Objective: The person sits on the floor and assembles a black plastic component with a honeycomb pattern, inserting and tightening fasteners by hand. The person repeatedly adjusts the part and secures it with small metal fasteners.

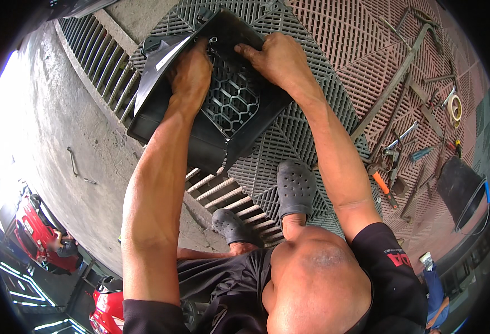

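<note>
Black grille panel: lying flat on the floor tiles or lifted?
Lifted and tilted. The black grille panel is gripped by the left hand and right hand, its near edge raised above the grey floor tiles.

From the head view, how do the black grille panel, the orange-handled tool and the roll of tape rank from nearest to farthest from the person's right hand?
1. Black grille panel: the right hand grips its upper edge, opposite the left hand.
2. Orange-handled tool: on the floor tiles, lower right of that hand.
3. Roll of tape: farthest, near the picture's right rim.
</note>
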A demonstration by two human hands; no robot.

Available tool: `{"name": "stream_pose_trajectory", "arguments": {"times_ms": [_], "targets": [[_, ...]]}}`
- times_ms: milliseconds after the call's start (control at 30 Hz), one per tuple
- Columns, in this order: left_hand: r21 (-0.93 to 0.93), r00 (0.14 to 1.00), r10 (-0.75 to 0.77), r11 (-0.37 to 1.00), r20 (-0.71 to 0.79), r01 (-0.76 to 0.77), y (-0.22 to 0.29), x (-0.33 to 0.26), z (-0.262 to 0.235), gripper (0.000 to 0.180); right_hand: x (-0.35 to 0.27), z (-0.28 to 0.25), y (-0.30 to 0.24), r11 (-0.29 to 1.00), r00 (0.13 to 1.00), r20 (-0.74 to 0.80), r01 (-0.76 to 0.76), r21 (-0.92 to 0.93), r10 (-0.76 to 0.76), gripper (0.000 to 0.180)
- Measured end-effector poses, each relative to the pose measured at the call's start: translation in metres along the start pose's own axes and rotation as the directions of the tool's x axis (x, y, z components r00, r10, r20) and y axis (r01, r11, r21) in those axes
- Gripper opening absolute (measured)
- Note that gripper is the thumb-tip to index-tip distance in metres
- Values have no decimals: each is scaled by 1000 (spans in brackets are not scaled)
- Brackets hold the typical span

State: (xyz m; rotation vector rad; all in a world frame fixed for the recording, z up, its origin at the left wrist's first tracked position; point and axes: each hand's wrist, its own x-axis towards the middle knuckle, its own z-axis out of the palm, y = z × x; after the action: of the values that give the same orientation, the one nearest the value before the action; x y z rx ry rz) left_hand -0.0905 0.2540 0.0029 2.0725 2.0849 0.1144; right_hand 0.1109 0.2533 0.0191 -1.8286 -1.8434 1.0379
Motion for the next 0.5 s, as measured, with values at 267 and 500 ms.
{"name": "stream_pose_trajectory", "arguments": {"times_ms": [267, 500], "targets": [[119, 989, 144, 982, 37, -147, -10, 4, 1, 39, 0, 0, 0, 1000, 1000, 3, 14, 11, -14, 54], [276, 923, 321, 886, 213, -372, -15, 10, -14, 46, 3, 5, 2, 1000, 1000, 10, 12, 22, -12, 54]]}}
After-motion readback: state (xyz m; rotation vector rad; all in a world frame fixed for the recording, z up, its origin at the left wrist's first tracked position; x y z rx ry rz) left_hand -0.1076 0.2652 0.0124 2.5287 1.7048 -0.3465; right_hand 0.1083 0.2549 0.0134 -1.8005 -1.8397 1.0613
